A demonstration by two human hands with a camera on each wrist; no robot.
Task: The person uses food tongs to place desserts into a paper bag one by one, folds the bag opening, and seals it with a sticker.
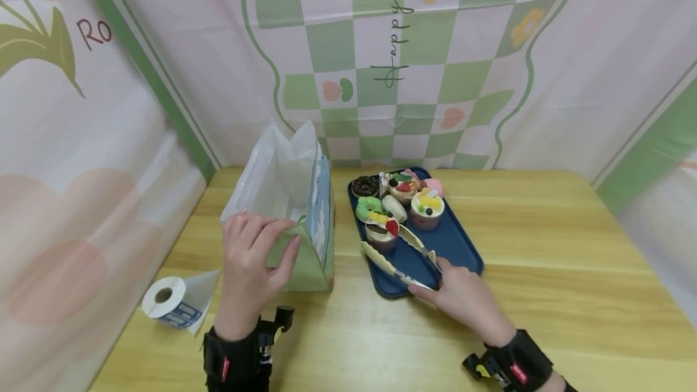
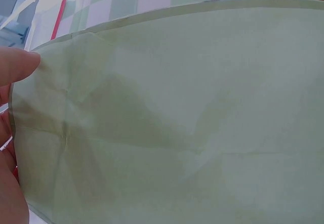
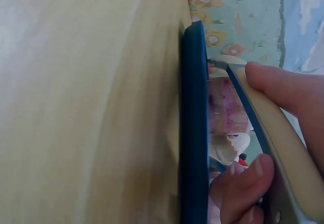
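My left hand (image 1: 247, 259) pinches the near rim of a paper bag (image 1: 298, 262), thumb (image 2: 20, 64) on the green outer face and fingers over the edge. The bag stands upright with its mouth open, white inside. In my right hand (image 1: 465, 298) is a pair of tongs (image 1: 381, 261) with cream tips, the two arms spread apart. Those tips lie either side of a dessert cup (image 1: 381, 238) topped with fruit, at the left side of a blue tray (image 1: 457, 253). In the right wrist view, thumb and fingers hold the tongs (image 3: 283, 138) beside the tray's edge (image 3: 194, 128).
Also on the tray are a second fruit-topped cup (image 1: 427, 210), a green donut (image 1: 368, 207), a chocolate donut (image 1: 363, 186) and more pastries toward the back. A label roll (image 1: 170, 298) lies left on the wooden table (image 1: 550, 259). Behind hangs a printed curtain (image 1: 381, 47).
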